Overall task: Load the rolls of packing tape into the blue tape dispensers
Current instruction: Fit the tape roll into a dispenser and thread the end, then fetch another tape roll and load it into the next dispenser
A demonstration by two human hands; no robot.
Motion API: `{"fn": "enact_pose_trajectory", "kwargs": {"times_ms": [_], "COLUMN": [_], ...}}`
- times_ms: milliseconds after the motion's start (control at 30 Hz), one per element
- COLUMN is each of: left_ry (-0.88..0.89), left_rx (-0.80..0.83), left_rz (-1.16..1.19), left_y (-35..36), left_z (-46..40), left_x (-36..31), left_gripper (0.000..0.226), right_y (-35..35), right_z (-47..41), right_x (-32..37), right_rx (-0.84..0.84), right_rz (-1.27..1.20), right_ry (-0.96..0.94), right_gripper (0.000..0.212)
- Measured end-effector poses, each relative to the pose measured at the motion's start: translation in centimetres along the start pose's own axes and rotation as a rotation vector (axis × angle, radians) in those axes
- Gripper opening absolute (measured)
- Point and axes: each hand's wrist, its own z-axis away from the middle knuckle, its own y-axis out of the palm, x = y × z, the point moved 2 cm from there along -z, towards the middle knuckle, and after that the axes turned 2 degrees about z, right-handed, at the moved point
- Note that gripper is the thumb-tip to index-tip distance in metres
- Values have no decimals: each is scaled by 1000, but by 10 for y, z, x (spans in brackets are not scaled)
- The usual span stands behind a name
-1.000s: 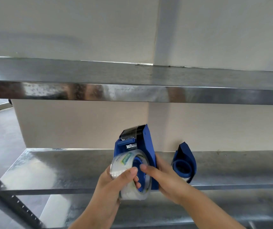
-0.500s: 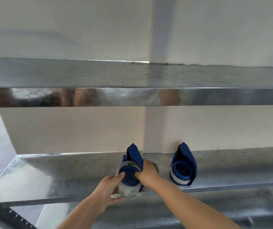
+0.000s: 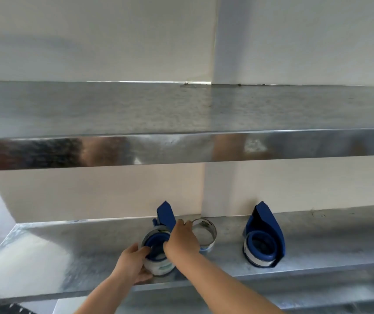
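Observation:
A blue tape dispenser (image 3: 165, 214) with a clear tape roll (image 3: 159, 267) on its blue hub rests on the lower metal shelf (image 3: 45, 257). My left hand (image 3: 134, 264) cups the roll's left side. My right hand (image 3: 181, 240) grips the dispenser from the right, its fingers over the hub. Just behind my right hand lies a loose clear tape roll (image 3: 205, 234) on the shelf. A second blue dispenser (image 3: 264, 236), with a roll in it, stands apart to the right, untouched.
An upper metal shelf (image 3: 181, 146) juts out overhead, close above the working space. A white wall and a white pillar (image 3: 217, 189) back the shelves. The lower shelf's front edge runs just below my hands.
I have lowered the dispenser from mid-air down onto the lower shelf. Both hands stay on it. The loose roll behind my right hand has come into view.

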Motion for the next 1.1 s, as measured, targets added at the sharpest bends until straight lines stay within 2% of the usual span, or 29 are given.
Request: {"fn": "enact_pose_trajectory", "kwargs": {"times_ms": [100, 233, 400, 500, 567, 633, 700, 767, 867, 933, 1000, 1033, 1100], "left_ry": [74, 258, 306, 316, 322, 330, 335, 341, 351, 474, 738, 889, 1117], "left_rx": [-34, -84, -66, -87, -91, -90, -86, -88, -149, -285, -355, -320, -151], "left_rz": [-208, -687, -704, -722, -755, -770, -767, -744, -700, -653, -616, -599, -605], "left_y": [-5, -7, -5, -6, -7, -6, -5, -4, -5, -4, 2, 9, 27], "left_z": [-4, -3, -6, -3, -3, -3, -3, -3, 0, 10, 28, 39, 60], "left_x": [-2, -8, -6, -5, -4, -5, -5, -3, -1, -5, -13, -18, -22], "left_gripper": [21, 27, 27, 29, 30, 30, 32, 35, 45, 47, 39, 34, 27], "right_y": [4, 4, 5, -2, -13, -25, -31, -29, -18, -16, -14, -14, -14], "right_z": [0, 0, -1, 2, 3, 3, 3, 0, -6, -8, -9, -8, -6], "right_x": [-2, -3, -9, -17, -31, -54, -80, -101, -117, -120, -121, -121, -122], "right_rx": [31, 12, 40, 40, -57, -200, -263, -212, -63, -73, -110, -129, -164], "right_rz": [-37, -38, -108, -387, -496, -399, -139, 97, 79, -25, -85, -89, -86], "right_ry": [29, 34, 13, 3, -26, -88, -125, -144, -143, -156, -170, -183, -191], "right_gripper": [57, 57, 56, 46, 38, 30, 37, 51, 43, 33, 28, 28, 29]}}
